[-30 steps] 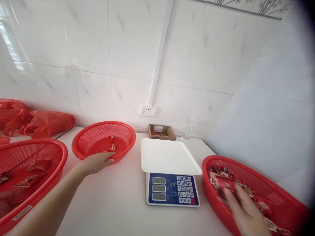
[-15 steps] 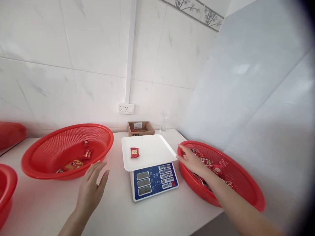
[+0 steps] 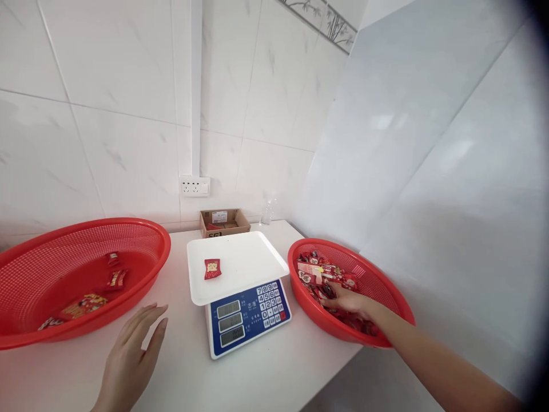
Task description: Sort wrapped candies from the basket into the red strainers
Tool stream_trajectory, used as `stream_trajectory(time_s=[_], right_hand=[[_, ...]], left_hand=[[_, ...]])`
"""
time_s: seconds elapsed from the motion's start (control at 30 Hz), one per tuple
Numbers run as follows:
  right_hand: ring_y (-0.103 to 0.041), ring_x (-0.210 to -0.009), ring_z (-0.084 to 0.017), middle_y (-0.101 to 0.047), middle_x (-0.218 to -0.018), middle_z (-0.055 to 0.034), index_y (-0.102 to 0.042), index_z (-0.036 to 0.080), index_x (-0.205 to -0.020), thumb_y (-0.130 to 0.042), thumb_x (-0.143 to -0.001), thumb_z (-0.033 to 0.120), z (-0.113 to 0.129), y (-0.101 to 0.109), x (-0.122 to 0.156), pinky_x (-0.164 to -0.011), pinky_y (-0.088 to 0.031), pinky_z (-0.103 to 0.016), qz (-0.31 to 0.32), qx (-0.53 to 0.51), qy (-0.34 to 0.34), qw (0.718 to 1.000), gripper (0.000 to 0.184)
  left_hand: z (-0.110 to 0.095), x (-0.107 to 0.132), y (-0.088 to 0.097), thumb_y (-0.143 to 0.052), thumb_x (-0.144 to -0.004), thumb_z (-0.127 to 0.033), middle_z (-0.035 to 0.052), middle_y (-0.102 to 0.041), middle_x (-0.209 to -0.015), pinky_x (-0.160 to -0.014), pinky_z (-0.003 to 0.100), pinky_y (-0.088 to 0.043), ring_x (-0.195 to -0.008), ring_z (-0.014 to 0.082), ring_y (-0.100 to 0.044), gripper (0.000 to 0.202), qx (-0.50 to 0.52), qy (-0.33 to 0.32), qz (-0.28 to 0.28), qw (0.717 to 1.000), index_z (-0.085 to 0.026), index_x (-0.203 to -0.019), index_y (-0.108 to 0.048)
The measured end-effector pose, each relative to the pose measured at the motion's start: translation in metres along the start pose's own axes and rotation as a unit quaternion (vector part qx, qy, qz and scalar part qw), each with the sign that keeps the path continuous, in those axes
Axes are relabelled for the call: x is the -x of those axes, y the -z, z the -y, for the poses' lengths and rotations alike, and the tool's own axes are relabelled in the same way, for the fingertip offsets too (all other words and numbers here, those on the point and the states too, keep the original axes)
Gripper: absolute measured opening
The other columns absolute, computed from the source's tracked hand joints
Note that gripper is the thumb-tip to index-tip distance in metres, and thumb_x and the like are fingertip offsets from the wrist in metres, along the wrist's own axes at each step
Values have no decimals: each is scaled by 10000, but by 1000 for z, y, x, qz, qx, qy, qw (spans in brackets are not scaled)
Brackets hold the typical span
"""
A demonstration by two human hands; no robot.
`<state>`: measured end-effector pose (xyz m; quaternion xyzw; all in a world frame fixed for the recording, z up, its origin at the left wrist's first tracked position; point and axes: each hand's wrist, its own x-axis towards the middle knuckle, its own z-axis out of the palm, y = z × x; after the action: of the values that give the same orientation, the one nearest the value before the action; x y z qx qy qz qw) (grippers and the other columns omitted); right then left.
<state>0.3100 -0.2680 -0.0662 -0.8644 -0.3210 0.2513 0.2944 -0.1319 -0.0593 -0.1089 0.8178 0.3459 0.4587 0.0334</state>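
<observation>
My right hand (image 3: 345, 302) is inside the right red basket (image 3: 398, 294), fingers apart among red wrapped candies (image 3: 315, 272). Its fingertips touch the pile, close to a dark-wrapped candy (image 3: 328, 290); some fingers are partly hidden. Over the table, between the left red basket (image 3: 156, 260) and the scale, my left hand (image 3: 131, 355) is open and holds nothing. One red candy packet (image 3: 212, 269) lies on the white pan (image 3: 244, 257) of the digital scale (image 3: 251, 320). Several red packets (image 3: 116, 279) lie in the left basket.
A small open cardboard box (image 3: 225, 222) stands behind the scale against the tiled wall. Beside it is a clear plastic object (image 3: 266, 212). A power socket (image 3: 194, 186) is on the wall. The white table (image 3: 274, 372) ends at the front right.
My right hand has moved from the basket's left rim down into the candies. The view has turned right, shifting everything left. My left hand stays open; the candy packet remains on the pan.
</observation>
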Motion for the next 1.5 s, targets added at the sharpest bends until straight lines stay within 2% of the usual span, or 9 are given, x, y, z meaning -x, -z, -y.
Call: stream_trajectory(time_s=[0.13, 0.27, 0.53, 0.67, 0.8, 0.97, 1.17, 1.33, 1.5], right_hand=[[-637, -746, -215, -675, -898, -90, -580, 162, -1079, -695, -583, 226, 5, 5, 6, -644, -508, -327, 12, -12, -23, 1000, 514], [-623, -650, -183, -679, -745, -46, -638, 193, -883, -629, -641, 237, 10, 20, 12, -556, -491, -288, -23, -46, -48, 997, 246], [-632, -785, -186, -684, -916, -66, -607, 194, -954, -540, -715, 282, 51, 46, 9, -589, -486, -249, -80, -31, -26, 996, 263], [-619, -809, -198, -673, -949, -54, -616, 201, -1005, -520, -738, 268, 102, 13, -4, -663, -464, -275, -90, 52, 114, 988, 291], [-594, -848, -194, -638, -973, -41, -647, 222, -904, -478, -785, 242, 157, -51, -8, -711, -423, -276, -77, 210, 282, 933, 208], [-583, -865, -172, -582, -1058, -34, -637, 232, -939, -461, -780, 137, 192, -111, -17, -721, -416, -266, 20, 279, 387, 879, 255], [-571, -915, -153, -554, -1112, -91, -574, 157, -1042, -454, -743, 39, 218, -121, -34, -837, -422, -276, 42, 201, 362, 909, 343], [-577, -944, -167, -518, -1201, -102, -544, 153, -1099, -591, -731, 207, 237, -129, -25, -825, -445, -272, 101, 112, 303, 941, 375], [-574, -931, -171, -523, -1184, -102, -548, 153, -1102, -520, -765, 206, 233, -129, -23, -838, -442, -292, 57, 111, 296, 947, 342]], left_hand=[[1, 0, 0, -410, -850, -387, 74, -655, -978, -788, 377, -512, -954, 253, -610, 254, 2, 5, 6, 1000, -238, -968, -578], [2, 0, -2, -412, -844, -399, 55, -666, -956, -713, 337, -528, -922, 240, -622, 255, 6, 15, 6, 1000, -251, -936, -598], [3, 1, -3, -429, -846, -368, 54, -662, -950, -754, 326, -515, -917, 219, -619, 228, 22, 24, 8, 999, -241, -930, -599], [0, 2, -2, -431, -857, -311, 60, -666, -929, -816, 331, -498, -928, 207, -615, 210, 40, 12, 6, 999, -219, -923, -608], [-3, 2, -1, -426, -868, -258, 59, -662, -936, -825, 334, -499, -948, 198, -604, 198, 41, 19, 16, 999, -216, -937, -607], [-3, 2, 2, -425, -869, -237, 63, -660, -933, -819, 334, -504, -945, 196, -604, 200, 44, 22, 16, 999, -210, -938, -610], [-3, 2, 2, -429, -872, -230, 59, -654, -931, -810, 326, -505, -947, 191, -601, 194, 50, 15, 9, 999, -214, -956, -604], [0, 4, 0, -441, -870, -217, 57, -647, -929, -797, 317, -506, -938, 187, -599, 178, 50, 11, 5, 999, -216, -954, -597], [1, 5, 0, -435, -874, -212, 60, -641, -931, -797, 319, -504, -936, 188, -596, 175, 52, 20, 2, 998, -217, -958, -588]])
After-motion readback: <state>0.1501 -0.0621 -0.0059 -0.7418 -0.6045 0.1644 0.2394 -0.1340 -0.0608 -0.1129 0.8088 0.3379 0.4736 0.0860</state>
